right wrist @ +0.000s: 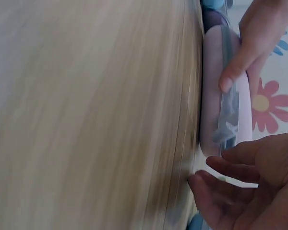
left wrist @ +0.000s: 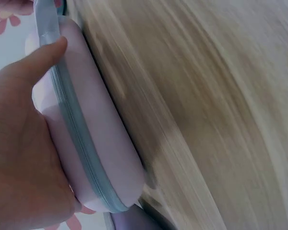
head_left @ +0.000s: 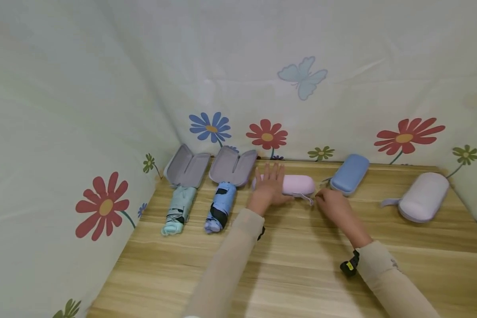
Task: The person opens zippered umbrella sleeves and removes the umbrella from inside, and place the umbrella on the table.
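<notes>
A pink hard zip case [head_left: 298, 183] lies closed on its side near the back of the table, its grey zipper facing the front. My left hand [head_left: 268, 190] presses on the left half of it, fingers straight and spread over the top. The left thumb rests on the zipper band, as the left wrist view shows. A grey strap [right wrist: 228, 122] hangs at the case's right end. Beside that end is my right hand [head_left: 334, 205], fingers loosely bent, a gap between thumb and forefinger [right wrist: 235, 170]. Nothing shows between them.
A blue case [head_left: 350, 174] and a whitish case [head_left: 424, 197] lie to the right. On the left, two unzipped cases, one grey [head_left: 187, 168] and one purplish [head_left: 232, 165], stand behind a folded mint umbrella [head_left: 179, 210] and a folded blue umbrella [head_left: 221, 207]. A flower-printed sheet [head_left: 342, 110] hangs behind.
</notes>
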A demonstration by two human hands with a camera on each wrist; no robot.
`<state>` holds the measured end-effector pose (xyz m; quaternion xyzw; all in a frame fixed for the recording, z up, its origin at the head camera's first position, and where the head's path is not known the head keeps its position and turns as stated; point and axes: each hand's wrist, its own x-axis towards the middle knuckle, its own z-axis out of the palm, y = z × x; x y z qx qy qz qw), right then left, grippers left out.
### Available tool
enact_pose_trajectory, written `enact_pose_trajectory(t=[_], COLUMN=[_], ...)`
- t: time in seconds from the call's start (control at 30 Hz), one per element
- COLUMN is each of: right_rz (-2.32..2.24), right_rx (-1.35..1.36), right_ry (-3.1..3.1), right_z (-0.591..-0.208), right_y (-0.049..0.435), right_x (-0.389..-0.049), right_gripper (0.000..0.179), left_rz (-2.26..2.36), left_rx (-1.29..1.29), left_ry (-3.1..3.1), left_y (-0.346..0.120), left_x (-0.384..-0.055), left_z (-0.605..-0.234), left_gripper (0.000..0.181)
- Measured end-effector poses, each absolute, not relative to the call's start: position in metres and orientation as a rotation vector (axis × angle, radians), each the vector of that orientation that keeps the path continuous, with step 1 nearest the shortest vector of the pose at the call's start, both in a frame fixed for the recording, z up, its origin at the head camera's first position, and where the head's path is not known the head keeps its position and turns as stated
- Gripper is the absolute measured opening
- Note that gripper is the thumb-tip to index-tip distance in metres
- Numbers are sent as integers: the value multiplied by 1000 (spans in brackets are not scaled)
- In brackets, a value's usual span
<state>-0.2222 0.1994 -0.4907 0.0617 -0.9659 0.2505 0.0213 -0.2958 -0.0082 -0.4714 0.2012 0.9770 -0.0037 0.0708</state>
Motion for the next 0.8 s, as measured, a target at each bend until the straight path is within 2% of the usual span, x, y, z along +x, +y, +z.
enact_pose_trajectory(t=[0.37,0.53,0.67,0.8], right_rz=[539,547,633,706], right_rx=[70,4,-73,-42], right_ry=[-2969,-2988,-2987,-2956], right_z=[-489,-494,-499,-500], right_y=[175,168,170,176], right_x=[-223,-220,-217,-208], right_gripper=[34,30,27,22], left_rz=[-20,-20,-19,-39], left_rx=[601,554,556,558], left_ry=[2944,2912,2882,2840], left_y=[-2,3,5,2], left_x=[-297,-288,-277,-265], left_z=[-473,-473,-474,-473], left_gripper=[110,103,90,84])
